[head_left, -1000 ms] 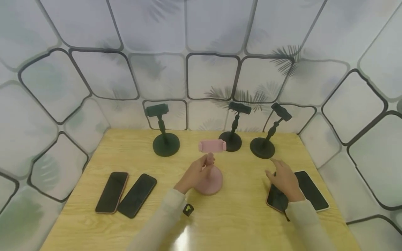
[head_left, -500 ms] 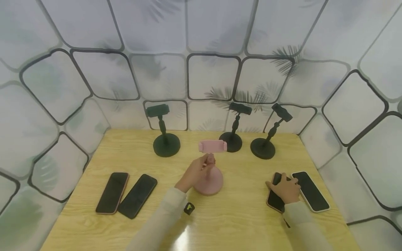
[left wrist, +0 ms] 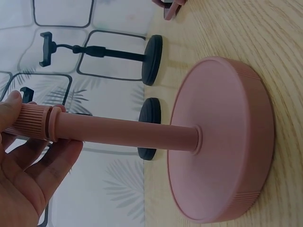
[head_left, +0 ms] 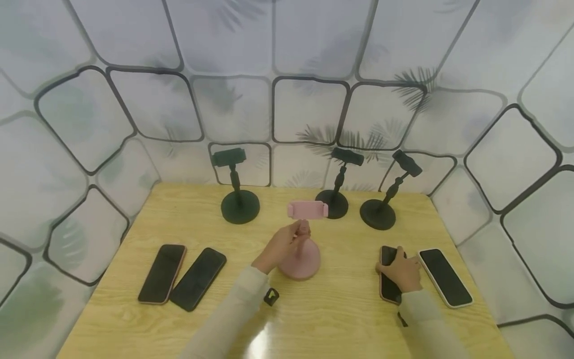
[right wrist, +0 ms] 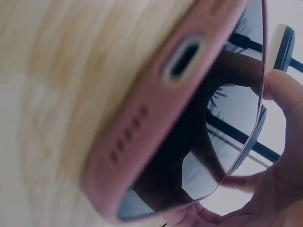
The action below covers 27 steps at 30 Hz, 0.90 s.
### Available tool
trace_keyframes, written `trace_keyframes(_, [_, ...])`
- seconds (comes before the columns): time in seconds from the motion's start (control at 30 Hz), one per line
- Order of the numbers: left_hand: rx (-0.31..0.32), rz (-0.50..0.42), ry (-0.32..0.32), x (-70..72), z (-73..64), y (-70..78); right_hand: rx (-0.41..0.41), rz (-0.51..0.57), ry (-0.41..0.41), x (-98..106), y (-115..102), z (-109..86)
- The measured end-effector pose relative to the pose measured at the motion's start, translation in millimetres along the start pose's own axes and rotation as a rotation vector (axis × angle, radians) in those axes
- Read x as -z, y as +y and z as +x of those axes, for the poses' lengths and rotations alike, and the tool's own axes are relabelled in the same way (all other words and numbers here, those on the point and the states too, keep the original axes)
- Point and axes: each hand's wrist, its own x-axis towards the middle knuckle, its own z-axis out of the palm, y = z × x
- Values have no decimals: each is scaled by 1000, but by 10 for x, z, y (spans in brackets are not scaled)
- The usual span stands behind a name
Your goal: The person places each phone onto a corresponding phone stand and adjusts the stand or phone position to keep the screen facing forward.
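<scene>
My left hand (head_left: 278, 249) grips the ribbed upper stem of a pink phone stand (head_left: 307, 210). Its round base (left wrist: 213, 142) stands on the table, as the left wrist view shows. Over at the right, my right hand (head_left: 403, 273) holds a smartphone (head_left: 389, 290) in a pink case, thumb at one long edge and fingers across to the other. The right wrist view shows the case's charging-port end (right wrist: 142, 123) close up, tilted over the wood, with the hand mirrored in its dark screen. A white-edged phone (head_left: 445, 277) lies just right of this hand.
Along the back of the wooden table (head_left: 345, 319) stand a dark green phone stand (head_left: 240, 207) and two black ones, a middle one (head_left: 334, 203) and a right one (head_left: 377, 214). A pink-cased phone (head_left: 162, 274) and a black phone (head_left: 199, 279) lie at the left.
My right hand has come down onto the pink-cased phone, taken it by its edges and turned it straighter, slightly away from the white-edged phone. The left hand keeps its grip on the stand.
</scene>
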Motion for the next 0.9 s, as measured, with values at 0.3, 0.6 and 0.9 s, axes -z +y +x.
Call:
trace_keyframes(0.3, [13, 12, -17, -12, 18, -12, -1, -64, 51, -25, -29, 79])
trace_keyframes(0.6, [35, 22, -15, 11, -1, -8, -40, 136, 40, 27, -71, 101])
trace_keyframes(0.9, [31, 33, -15, 8, -1, -16, 37, 162, -76, -3, -106, 157])
